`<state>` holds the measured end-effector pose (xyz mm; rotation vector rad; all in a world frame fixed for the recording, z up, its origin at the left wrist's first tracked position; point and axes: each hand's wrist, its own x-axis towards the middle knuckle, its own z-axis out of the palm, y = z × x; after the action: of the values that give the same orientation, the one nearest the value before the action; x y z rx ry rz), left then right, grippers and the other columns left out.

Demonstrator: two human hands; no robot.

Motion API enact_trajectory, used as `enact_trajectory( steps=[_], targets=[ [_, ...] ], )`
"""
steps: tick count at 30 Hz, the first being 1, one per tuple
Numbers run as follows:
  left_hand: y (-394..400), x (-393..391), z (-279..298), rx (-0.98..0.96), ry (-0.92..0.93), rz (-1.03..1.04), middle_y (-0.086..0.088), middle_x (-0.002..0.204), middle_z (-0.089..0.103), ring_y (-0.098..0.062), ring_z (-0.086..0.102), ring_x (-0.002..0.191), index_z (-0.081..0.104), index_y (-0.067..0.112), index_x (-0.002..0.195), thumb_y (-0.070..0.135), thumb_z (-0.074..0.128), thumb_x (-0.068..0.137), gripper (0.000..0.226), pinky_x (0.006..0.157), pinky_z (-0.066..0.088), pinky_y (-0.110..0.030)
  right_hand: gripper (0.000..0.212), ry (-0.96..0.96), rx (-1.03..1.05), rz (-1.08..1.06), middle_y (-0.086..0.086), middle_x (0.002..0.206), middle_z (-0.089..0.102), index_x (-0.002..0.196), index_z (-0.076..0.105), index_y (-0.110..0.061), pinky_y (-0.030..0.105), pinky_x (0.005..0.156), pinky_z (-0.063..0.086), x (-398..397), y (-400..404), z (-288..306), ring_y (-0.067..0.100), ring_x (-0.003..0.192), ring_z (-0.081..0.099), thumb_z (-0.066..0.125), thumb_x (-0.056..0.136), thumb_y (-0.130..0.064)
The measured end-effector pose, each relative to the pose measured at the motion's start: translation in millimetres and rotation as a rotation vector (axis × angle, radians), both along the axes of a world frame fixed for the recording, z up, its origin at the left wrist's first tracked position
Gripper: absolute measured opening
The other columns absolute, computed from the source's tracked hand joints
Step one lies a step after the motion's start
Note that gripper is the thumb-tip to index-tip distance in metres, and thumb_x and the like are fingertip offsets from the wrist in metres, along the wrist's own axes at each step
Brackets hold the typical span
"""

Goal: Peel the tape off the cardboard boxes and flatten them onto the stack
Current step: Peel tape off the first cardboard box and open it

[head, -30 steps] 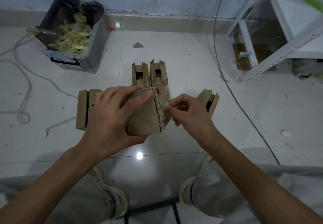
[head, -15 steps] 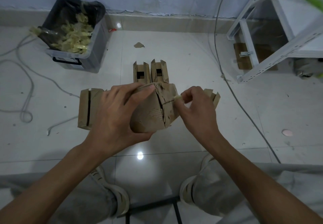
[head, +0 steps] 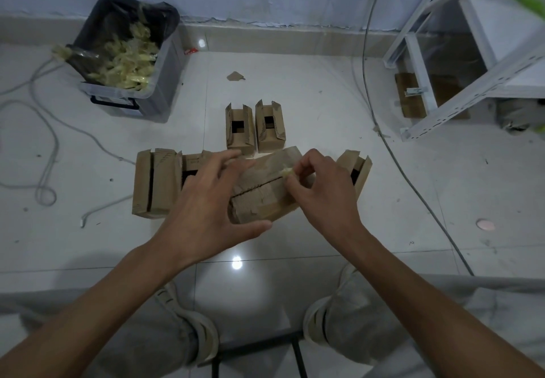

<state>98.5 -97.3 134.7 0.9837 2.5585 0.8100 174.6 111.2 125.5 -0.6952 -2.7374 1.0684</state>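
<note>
Brown cardboard fills the middle of the frame as a seated person works over a white tiled floor (head: 295, 68). The held box (head: 262, 192) sits above the floor between both hands, tilted, its taped seam facing up and running as a dark slit across the top face. The left hand (head: 206, 209) cups the box's left end, thumb curled under the near edge and fingers spread over the far side. The right hand (head: 321, 194) pinches a small curl of yellowish tape (head: 286, 173) between thumb and forefinger at the right end of the seam.

Other opened boxes stand on the floor around it: a wide one at the left (head: 154, 183), another partly hidden behind the left hand (head: 191, 168), two small upright boxes (head: 255, 127) just beyond the held one, and one behind the right hand (head: 358, 168).

A clear plastic bin (head: 144, 100) lined with a black bag stands at the far left near the wall, heaped with crumpled tape strips (head: 126, 62). Grey cables (head: 47, 147) loop across the floor at the left; a white metal shelf frame (head: 472, 53) stands at the right. The person's shoes (head: 330, 327) show at the bottom.
</note>
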Motion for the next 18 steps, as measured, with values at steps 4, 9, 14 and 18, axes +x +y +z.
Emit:
enact_trajectory(
  steps=[4, 9, 14, 18],
  targets=[
    [0.0, 1.7, -4.3, -0.130, 0.102, -0.048, 0.008, 0.151, 0.039, -0.017, 0.043, 0.135, 0.034, 0.035, 0.153, 0.089, 0.057, 0.066, 0.105, 0.108, 0.045, -0.049, 0.011, 0.002, -0.024, 0.036, -0.014, 0.089, 0.065, 0.093, 0.059, -0.033, 0.036, 0.074, 0.061, 2.0, -3.8, 0.7, 0.006, 0.083, 0.063, 0.069, 0.095, -0.036],
    [-1.4, -1.7, -4.1, -0.314, 0.248, -0.083, 0.002, 0.145, 0.047, -0.023, 0.048, 0.130, 0.033, 0.035, 0.151, 0.091, 0.048, 0.064, 0.105, 0.102, 0.042, -0.048, 0.013, 0.031, -0.278, 0.098, -0.011, 0.081, 0.067, 0.089, 0.063, -0.024, 0.028, 0.069, 0.057, 2.4, -14.4, 2.0, 0.009, 0.078, 0.064, 0.073, 0.096, -0.030],
    [-1.1, -1.2, -7.9, -0.388, 0.282, -0.062, 0.003, 0.136, 0.052, -0.022, 0.048, 0.119, 0.043, 0.037, 0.143, 0.084, 0.059, 0.065, 0.093, 0.094, 0.039, -0.045, 0.015, 0.027, -0.443, 0.098, -0.008, 0.085, 0.070, 0.091, 0.068, -0.020, 0.016, 0.069, 0.053, -1.2, -11.8, 1.4, 0.009, 0.082, 0.067, 0.077, 0.095, -0.031],
    [-0.9, -1.3, -3.2, -0.357, 0.341, -0.035, 0.002, 0.132, 0.054, -0.024, 0.048, 0.116, 0.051, 0.033, 0.138, 0.080, 0.065, 0.066, 0.087, 0.092, 0.035, -0.044, 0.017, 0.027, -0.312, -0.008, -0.013, 0.085, 0.069, 0.092, 0.067, -0.024, 0.011, 0.069, 0.052, -3.3, -0.1, 1.4, 0.002, 0.084, 0.066, 0.076, 0.094, -0.038]
  ],
)
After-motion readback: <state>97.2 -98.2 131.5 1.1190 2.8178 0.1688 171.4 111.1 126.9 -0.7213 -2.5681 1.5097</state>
